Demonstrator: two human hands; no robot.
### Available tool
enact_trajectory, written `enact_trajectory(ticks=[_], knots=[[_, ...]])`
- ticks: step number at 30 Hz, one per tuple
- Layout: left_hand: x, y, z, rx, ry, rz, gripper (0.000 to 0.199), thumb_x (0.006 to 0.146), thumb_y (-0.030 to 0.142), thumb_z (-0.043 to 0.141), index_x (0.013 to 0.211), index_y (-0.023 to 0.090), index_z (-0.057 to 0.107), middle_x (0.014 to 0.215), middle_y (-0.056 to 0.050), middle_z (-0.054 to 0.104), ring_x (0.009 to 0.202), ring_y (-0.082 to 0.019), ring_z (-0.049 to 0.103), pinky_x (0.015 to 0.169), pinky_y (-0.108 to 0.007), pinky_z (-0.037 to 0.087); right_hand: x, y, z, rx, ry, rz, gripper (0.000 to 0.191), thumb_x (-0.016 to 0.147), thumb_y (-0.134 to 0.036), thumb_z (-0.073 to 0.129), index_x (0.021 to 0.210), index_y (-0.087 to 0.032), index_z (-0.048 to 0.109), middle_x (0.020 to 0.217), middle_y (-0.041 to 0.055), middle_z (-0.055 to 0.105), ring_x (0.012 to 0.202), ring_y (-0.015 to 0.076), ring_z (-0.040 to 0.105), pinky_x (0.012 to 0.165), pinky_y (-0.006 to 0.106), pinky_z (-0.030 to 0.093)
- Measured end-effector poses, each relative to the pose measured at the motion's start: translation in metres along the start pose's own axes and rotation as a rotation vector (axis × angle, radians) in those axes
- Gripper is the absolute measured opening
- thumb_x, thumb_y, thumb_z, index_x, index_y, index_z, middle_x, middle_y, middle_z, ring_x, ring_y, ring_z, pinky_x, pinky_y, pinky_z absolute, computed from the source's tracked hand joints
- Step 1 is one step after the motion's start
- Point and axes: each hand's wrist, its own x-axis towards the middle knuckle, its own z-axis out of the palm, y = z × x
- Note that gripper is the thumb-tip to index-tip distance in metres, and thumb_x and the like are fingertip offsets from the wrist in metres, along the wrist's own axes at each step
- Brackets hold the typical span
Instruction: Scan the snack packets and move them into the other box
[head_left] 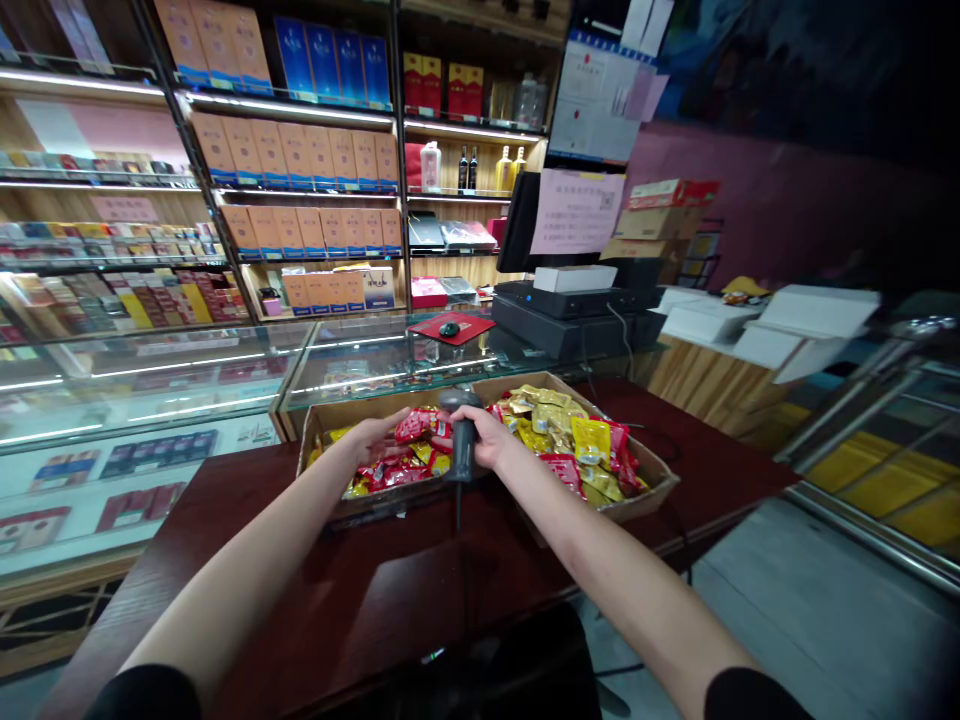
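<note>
My right hand (487, 436) grips a dark handheld barcode scanner (463, 452) by its handle, with the cable hanging down toward me. A red snack packet (412, 426) is held in my left hand (372, 438), just left of the scanner head. Beneath it, more red and yellow packets (399, 472) fill the left part of an open cardboard box (306, 446). On the right, another open cardboard box (660, 488) holds gold, yellow and red packets (556, 425). Some fingers of both hands are hidden behind the scanner and the packet.
The boxes stand on a dark red table (390, 590) against a glass display counter (360, 350). A mouse (449, 329) lies on a red pad (480, 322) behind. A monitor (517, 225) with a paper sheet stands on the right. Shelves (300, 105) of boxed goods line the back.
</note>
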Motion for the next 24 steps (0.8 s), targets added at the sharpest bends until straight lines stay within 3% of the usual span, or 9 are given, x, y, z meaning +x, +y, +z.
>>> enact_trajectory(ticks=[3,6,10,14,17,20,24], knots=[[0.006,-0.004,0.016,-0.157,-0.109,-0.076,0.025,0.074,0.027,0.072,0.091,0.009,0.063,0.086,-0.013,0.069,0.077,-0.019,0.068,0.071,-0.028,0.056,-0.004,0.004,-0.001,0.083,0.039,-0.062,0.018,0.074,-0.006,0.049,0.089,-0.015,0.055,0.069,0.0003,0.061,0.064,0.0118,0.061,0.077,0.035,0.058],[0.012,-0.004,0.024,-0.286,-0.045,0.006,0.01,0.078,0.017,0.067,0.085,0.011,0.063,0.078,-0.009,0.068,0.072,-0.017,0.068,0.072,-0.028,0.057,-0.007,0.012,0.001,0.074,0.024,-0.055,0.015,0.074,-0.009,0.049,0.087,-0.014,0.056,0.068,0.0013,0.06,0.065,0.0131,0.062,0.077,0.035,0.058],[0.015,0.0,0.016,-0.319,-0.086,0.022,0.005,0.081,0.015,0.062,0.078,0.011,0.061,0.071,-0.007,0.066,0.064,-0.014,0.066,0.069,-0.027,0.058,-0.01,0.017,0.002,0.033,-0.005,-0.013,0.017,0.073,-0.009,0.051,0.088,-0.013,0.058,0.073,0.0038,0.063,0.069,0.0147,0.065,0.078,0.033,0.057],[0.012,0.005,0.0,-0.19,-0.124,-0.017,0.002,0.079,0.012,0.062,0.079,0.01,0.061,0.073,-0.007,0.067,0.06,-0.013,0.065,0.06,-0.023,0.057,-0.007,0.013,0.001,-0.039,-0.013,0.008,0.018,0.072,-0.007,0.053,0.088,-0.012,0.059,0.066,0.0009,0.062,0.058,0.0117,0.061,0.075,0.031,0.057],[0.009,0.004,-0.009,-0.081,-0.185,-0.002,0.012,0.075,0.014,0.067,0.086,0.011,0.063,0.077,-0.008,0.069,0.062,-0.014,0.066,0.058,-0.023,0.056,-0.004,0.014,0.002,-0.142,-0.045,0.116,0.013,0.072,-0.008,0.053,0.083,-0.012,0.061,0.058,-0.0002,0.059,0.053,0.0117,0.059,0.071,0.03,0.057],[0.008,0.0,-0.015,0.004,-0.27,0.04,0.029,0.071,0.024,0.074,0.095,0.011,0.065,0.082,-0.009,0.071,0.065,-0.016,0.068,0.06,-0.025,0.056,-0.004,0.018,0.004,-0.166,-0.07,0.169,0.013,0.072,-0.006,0.052,0.08,-0.011,0.061,0.06,0.0021,0.061,0.06,0.0134,0.063,0.073,0.029,0.057],[0.009,-0.003,-0.018,0.024,-0.242,0.048,0.04,0.065,0.03,0.079,0.099,0.013,0.066,0.081,-0.009,0.071,0.061,-0.016,0.067,0.056,-0.025,0.055,-0.016,0.021,0.008,-0.172,-0.082,0.042,0.017,0.068,-0.002,0.055,0.08,-0.012,0.061,0.074,0.0045,0.067,0.069,0.013,0.065,0.079,0.028,0.055]])
